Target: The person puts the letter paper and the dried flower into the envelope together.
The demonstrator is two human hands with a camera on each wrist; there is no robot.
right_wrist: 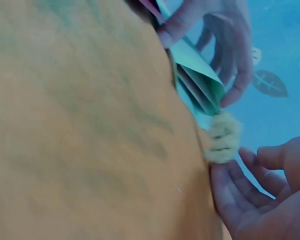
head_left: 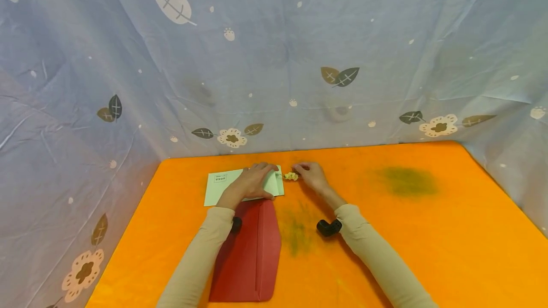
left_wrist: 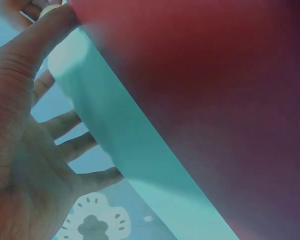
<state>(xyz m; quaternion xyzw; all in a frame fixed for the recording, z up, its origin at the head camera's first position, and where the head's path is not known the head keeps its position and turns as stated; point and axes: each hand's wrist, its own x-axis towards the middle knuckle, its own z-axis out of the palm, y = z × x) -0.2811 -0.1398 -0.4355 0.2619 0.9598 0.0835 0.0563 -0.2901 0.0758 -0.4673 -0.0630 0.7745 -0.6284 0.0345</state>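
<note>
A pale green envelope (head_left: 231, 187) lies flat at the back of the table, small dark print on its left part. My left hand (head_left: 253, 182) holds it across its width near the right end, thumb on the near edge, fingers on the far edge. Its mouth (right_wrist: 197, 85) gapes in the right wrist view. At that mouth sits a sprig of small yellow flowers (head_left: 291, 176), a thin stem reaching into the envelope. My right hand (head_left: 311, 176) touches the flower end with its fingertips (right_wrist: 222, 170), the thumb held apart from it.
A large red envelope (head_left: 244, 260) lies under my left forearm, its flap side to the right. The orange tabletop (head_left: 428, 232) has greenish smudges. A blue-grey patterned curtain (head_left: 274, 61) hangs behind and along the sides. Black wrist mounts (head_left: 328, 227) stick out from both sleeves.
</note>
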